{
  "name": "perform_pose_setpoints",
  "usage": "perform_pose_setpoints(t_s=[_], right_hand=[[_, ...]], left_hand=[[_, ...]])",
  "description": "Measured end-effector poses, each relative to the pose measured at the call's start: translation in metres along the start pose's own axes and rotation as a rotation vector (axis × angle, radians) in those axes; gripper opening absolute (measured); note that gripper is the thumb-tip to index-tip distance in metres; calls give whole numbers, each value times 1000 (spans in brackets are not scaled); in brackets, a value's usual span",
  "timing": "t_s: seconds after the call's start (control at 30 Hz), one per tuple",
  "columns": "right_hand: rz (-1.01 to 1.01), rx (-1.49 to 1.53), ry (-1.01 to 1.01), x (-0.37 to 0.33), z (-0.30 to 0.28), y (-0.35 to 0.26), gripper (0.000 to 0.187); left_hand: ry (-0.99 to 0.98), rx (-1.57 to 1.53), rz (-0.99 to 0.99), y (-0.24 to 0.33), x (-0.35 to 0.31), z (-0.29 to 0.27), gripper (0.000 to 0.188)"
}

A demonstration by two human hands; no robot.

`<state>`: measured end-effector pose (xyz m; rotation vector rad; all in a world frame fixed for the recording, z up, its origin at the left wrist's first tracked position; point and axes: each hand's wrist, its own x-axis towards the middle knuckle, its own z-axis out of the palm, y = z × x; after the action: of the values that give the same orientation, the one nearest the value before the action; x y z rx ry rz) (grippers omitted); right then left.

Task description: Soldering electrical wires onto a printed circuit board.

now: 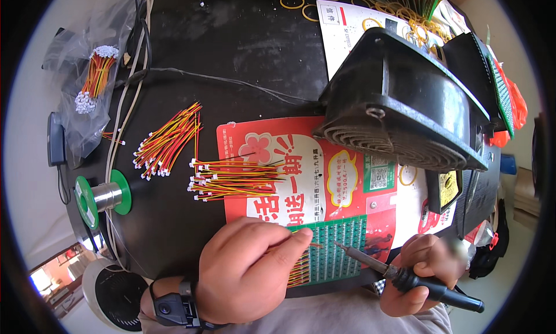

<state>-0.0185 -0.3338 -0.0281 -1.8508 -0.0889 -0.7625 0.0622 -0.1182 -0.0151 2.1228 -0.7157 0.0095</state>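
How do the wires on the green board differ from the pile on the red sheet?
The board wires lie in a neat row; the pile overlaps loosely. The left hand partly covers the board wires; the pile lies uncovered, its white connectors showing. Both include red and yellow.

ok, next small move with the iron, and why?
I'd probably ease the soldering iron left toward the wire: the right hand holds it with its tip over the green board, visibly apart from the wire the left hand pinches.
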Motion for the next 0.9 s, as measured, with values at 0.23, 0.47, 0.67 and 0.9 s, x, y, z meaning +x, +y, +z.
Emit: perform_pose_setpoints(t_s=[0.23,0.47,0.67,0.9], right_hand=[[8,-88,-37,4,2,-5,35],[18,-150,-118,3,3,-5,38],[-7,-154,-162,6,6,-2,39],[-12,-154,-234,8,5,-1,38]], left_hand=[[-17,60,64,2,-1,5,27],[-34,182,170,4,-3,2,26],[-83,184,151,5,-5,-1,23],[-71,134,139,-2,-8,4,28]])
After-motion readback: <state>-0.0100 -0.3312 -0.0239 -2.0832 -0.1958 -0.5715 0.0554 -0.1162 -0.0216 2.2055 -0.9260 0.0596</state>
